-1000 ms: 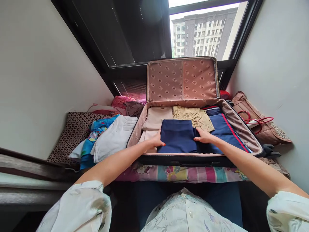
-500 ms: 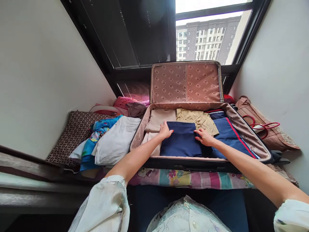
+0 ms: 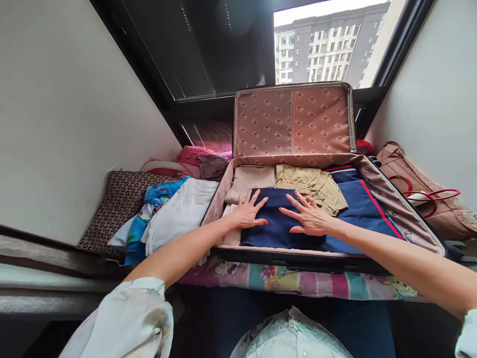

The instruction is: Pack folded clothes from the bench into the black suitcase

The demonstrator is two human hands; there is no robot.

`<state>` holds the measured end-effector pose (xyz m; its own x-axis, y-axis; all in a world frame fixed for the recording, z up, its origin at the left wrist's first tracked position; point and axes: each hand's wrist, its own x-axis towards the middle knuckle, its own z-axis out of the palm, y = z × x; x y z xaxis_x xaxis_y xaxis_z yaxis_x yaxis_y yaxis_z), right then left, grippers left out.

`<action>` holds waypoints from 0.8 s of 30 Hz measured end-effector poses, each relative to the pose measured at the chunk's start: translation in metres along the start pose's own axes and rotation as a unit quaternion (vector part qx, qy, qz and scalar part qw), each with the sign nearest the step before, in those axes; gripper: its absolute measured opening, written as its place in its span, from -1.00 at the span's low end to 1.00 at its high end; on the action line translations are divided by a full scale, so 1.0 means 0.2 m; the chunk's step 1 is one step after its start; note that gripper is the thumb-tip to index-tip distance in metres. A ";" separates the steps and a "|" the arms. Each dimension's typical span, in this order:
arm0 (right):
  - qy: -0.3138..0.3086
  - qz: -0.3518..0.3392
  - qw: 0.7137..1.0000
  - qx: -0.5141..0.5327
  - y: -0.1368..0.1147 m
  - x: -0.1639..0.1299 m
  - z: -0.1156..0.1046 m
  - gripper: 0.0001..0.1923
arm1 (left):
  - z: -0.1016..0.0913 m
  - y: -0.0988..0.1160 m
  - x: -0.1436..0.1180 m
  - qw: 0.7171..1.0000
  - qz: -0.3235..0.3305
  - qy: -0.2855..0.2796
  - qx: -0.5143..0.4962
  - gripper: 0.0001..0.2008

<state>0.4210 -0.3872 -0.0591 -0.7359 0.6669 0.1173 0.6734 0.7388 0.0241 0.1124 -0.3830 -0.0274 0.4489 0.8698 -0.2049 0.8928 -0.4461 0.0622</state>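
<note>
Both my hands rest spread on a folded navy garment in an opened suitcase. My left hand lies flat over its left part, fingers apart. Over its right part, my right hand is likewise spread and grips nothing. Beige folded clothing lies beyond my left hand. Crumpled khaki clothing is just beyond my right hand. Along the suitcase's right side lies a blue garment with a red stripe.
The patterned lid stands upright against the window. Left of the suitcase are white clothing, bright blue clothing and a patterned brown cushion. At right, a red cord lies on a brown cushion. Walls rise on both sides.
My hands have gone from holding the navy garment's far corners to lying spread flat on top of it, nearer to me. The view has shifted slightly.
</note>
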 end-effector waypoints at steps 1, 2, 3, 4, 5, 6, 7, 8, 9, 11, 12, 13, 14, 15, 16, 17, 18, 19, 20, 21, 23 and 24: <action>-0.023 -0.013 1.000 0.011 0.00 0.01 0.04 -0.21 | 0.03 -0.01 0.01 0.999 -0.003 -0.043 -0.009 0.08; -0.048 -0.016 0.998 0.022 0.01 0.02 0.08 -0.22 | 0.06 -0.02 0.02 0.997 -0.011 -0.079 -0.018 0.13; -0.068 -0.014 0.997 0.032 0.01 0.02 0.13 -0.22 | 0.08 -0.03 0.03 0.994 -0.019 -0.102 -0.024 0.18; -0.079 -0.011 0.996 0.038 0.02 0.02 0.18 -0.23 | 0.10 -0.04 0.04 0.993 -0.022 -0.112 -0.029 0.21; -0.079 -0.009 0.996 0.042 0.03 0.02 0.22 -0.23 | 0.11 -0.04 0.04 0.993 -0.021 -0.114 -0.032 0.23; -0.071 -0.008 0.997 0.043 0.03 0.01 0.26 -0.24 | 0.12 -0.05 0.05 0.993 -0.020 -0.113 -0.038 0.23; -0.059 -0.009 0.997 0.044 0.04 0.01 0.30 -0.25 | 0.13 -0.05 0.05 0.993 -0.017 -0.110 -0.045 0.24; -0.048 -0.011 0.998 0.044 0.05 0.00 0.33 -0.25 | 0.14 -0.05 0.05 0.993 -0.014 -0.107 -0.054 0.24; -0.040 -0.012 0.998 0.044 0.06 -0.01 0.35 -0.26 | 0.14 -0.05 0.05 0.992 -0.010 -0.105 -0.062 0.25; -0.030 -0.013 0.999 0.043 0.09 -0.01 0.38 -0.27 | 0.15 -0.05 0.05 0.992 -0.006 -0.102 -0.075 0.26; -0.027 -0.012 0.999 0.041 0.10 -0.01 0.40 -0.27 | 0.15 -0.05 0.05 0.992 -0.007 -0.102 -0.079 0.26; -0.026 -0.011 0.999 0.040 0.10 -0.01 0.41 -0.27 | 0.15 -0.05 0.05 0.991 -0.010 -0.102 -0.081 0.26; -0.027 -0.010 0.999 0.037 0.11 0.00 0.42 -0.27 | 0.15 -0.05 0.06 0.991 -0.014 -0.104 -0.083 0.26; -0.028 -0.010 0.999 0.033 0.12 0.00 0.43 -0.27 | 0.14 -0.04 0.06 0.991 -0.017 -0.104 -0.085 0.27; -0.031 -0.009 0.999 0.030 0.12 0.00 0.43 -0.27 | 0.13 -0.04 0.06 0.991 -0.018 -0.103 -0.089 0.28; -0.032 -0.008 0.999 0.027 0.13 0.00 0.43 -0.27 | 0.10 -0.04 0.06 0.990 -0.017 -0.102 -0.095 0.28; -0.032 -0.008 0.999 0.026 0.13 0.01 0.43 -0.28 | 0.07 -0.04 0.06 0.990 -0.013 -0.097 -0.104 0.25; -0.032 -0.008 0.999 0.024 0.14 0.01 0.43 -0.28 | 0.03 -0.04 0.05 0.989 -0.003 -0.084 -0.118 0.17; -0.031 -0.007 0.999 0.022 0.14 0.01 0.43 -0.28 | -0.02 -0.06 0.02 0.989 0.008 -0.059 -0.137 0.05; -0.030 -0.006 0.999 0.020 0.15 0.01 0.42 -0.28 | -0.08 -0.08 -0.01 0.987 0.010 -0.019 -0.159 -0.11; -0.033 -0.002 0.999 0.013 0.15 0.01 0.41 -0.27 | -0.20 -0.17 -0.13 0.972 -0.055 0.108 -0.202 -0.42; -0.035 -0.001 0.999 0.011 0.15 0.01 0.40 -0.27 | -0.25 -0.23 -0.21 0.953 -0.117 0.177 -0.214 -0.51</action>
<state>0.4339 -0.3558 -0.1379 -0.7403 0.6705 0.0482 0.6714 0.7411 0.0032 0.0554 -0.3880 0.0278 0.1517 0.9855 0.0760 0.8692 -0.1697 0.4644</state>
